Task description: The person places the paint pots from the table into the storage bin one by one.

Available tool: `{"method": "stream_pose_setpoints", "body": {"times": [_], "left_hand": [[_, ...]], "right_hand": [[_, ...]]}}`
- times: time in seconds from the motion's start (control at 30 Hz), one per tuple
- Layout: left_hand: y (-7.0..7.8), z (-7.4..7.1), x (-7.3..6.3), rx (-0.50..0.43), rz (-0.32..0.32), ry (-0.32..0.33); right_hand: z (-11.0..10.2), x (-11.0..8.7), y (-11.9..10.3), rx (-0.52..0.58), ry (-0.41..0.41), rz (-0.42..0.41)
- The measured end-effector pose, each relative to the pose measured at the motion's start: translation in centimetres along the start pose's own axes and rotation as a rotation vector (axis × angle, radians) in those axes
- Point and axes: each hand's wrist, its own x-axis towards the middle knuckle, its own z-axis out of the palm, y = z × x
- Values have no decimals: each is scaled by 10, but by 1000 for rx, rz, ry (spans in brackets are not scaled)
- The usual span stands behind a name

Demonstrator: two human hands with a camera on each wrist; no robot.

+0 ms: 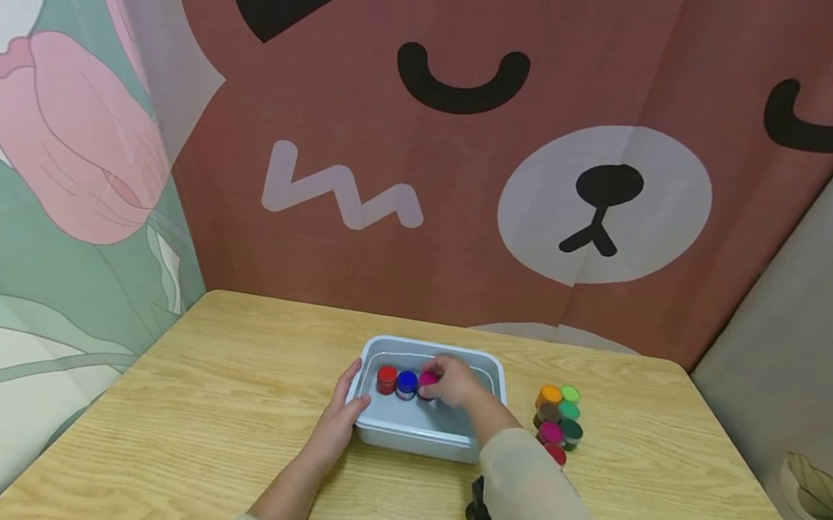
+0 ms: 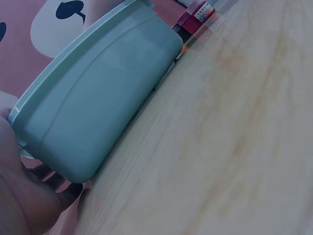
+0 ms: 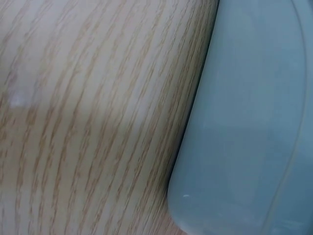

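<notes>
A light blue plastic bin (image 1: pixel 414 442) stands on the table. Its left end is held by my left hand (image 1: pixel 334 428), thumb at the rim and fingers along the outer wall; the left wrist view shows these fingers (image 2: pixel 68 196) around the lower corner. Inside the bin, a red-lidded paint jar (image 1: pixel 386 379) and a blue-lidded paint jar (image 1: pixel 407 385) stand side by side. Just right of them, my right hand (image 1: pixel 456 383) pinches a magenta-lidded paint jar (image 1: pixel 428 381), partly covered by the fingers. Only bin wall and table show in the right wrist view.
Right of the bin, several paint jars stand clustered, among them an orange one (image 1: pixel 550 395), a light green one (image 1: pixel 570 394) and a magenta one (image 1: pixel 550 433). My right sleeve (image 1: pixel 541 490) partly covers a red one (image 1: pixel 556 454). Wood-grain table (image 1: pixel 221 409) surrounds the bin.
</notes>
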Motion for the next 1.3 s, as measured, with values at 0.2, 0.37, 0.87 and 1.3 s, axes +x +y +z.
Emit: {"method": "stream_pose_setpoints", "body": {"times": [0.2, 0.37, 0.87, 1.3], "left_hand": [[1, 1, 1, 4, -8, -2], [1, 1, 1, -2, -6, -4], [3, 1, 1, 2, -9, 4], [2, 0, 0, 12, -9, 5]], "right_hand": [[1, 0, -3, 3, 11, 7], [0, 0, -3, 22, 30, 1], [-21, -16, -4, 52, 48, 12], [-43, -35, -4, 117, 64, -30]]}}
